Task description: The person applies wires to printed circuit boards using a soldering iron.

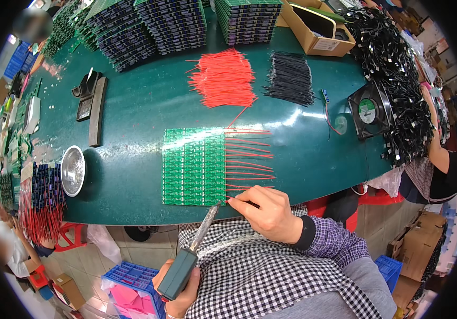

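A green panel of small circuit boards (194,167) lies flat on the table in front of me. Thin red wires (249,166) stick out in a row from its right edge. My left hand (190,290) is closed around the dark grey handle of a soldering iron (178,274). The iron slants upward, and its tip meets or nearly meets the panel's lower right corner. Beside that corner my right hand (271,212) pinches a red wire between thumb and fingertips. Most of this wire is hidden by the hand.
Beyond the panel lie a red wire pile (221,78) and a black wire pile (290,78). A fan (367,110) and heaped black cables (398,69) occupy the right. Leftward are a metal bowl (73,171) and a dark stand (90,101). Board stacks (170,24) rise behind.
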### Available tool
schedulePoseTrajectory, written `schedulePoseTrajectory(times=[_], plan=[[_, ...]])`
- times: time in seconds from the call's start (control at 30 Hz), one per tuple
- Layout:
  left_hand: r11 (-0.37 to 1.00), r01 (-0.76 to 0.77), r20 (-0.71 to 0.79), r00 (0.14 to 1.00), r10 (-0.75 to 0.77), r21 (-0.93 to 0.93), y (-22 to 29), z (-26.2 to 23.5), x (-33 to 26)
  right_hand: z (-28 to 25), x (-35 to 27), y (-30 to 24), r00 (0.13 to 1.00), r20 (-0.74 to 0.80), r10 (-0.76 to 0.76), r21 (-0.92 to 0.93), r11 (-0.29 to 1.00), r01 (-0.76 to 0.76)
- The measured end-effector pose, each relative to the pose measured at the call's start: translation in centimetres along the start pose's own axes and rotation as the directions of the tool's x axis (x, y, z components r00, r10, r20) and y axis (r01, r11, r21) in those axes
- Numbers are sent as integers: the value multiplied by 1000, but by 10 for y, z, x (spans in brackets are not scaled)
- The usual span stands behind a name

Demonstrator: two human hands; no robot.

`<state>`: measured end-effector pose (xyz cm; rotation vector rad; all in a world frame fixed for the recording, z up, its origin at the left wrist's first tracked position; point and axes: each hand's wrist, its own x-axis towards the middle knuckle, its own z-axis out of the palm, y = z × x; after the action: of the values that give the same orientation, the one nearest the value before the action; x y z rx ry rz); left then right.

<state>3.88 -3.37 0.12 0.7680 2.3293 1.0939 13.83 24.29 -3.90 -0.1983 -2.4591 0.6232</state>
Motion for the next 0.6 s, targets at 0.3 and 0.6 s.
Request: schedulePoseTrajectory(times=[0.3,0.6], plan=[[996,70,-7,997,-70,-46,-11,2,-12,0,-3,-2,1000,-10,3,0,1000,-3],[982,152,16,988,-152,-108,-5,1,-8,-3,-3,-2,1000,-20,14,15,1000,-14]])
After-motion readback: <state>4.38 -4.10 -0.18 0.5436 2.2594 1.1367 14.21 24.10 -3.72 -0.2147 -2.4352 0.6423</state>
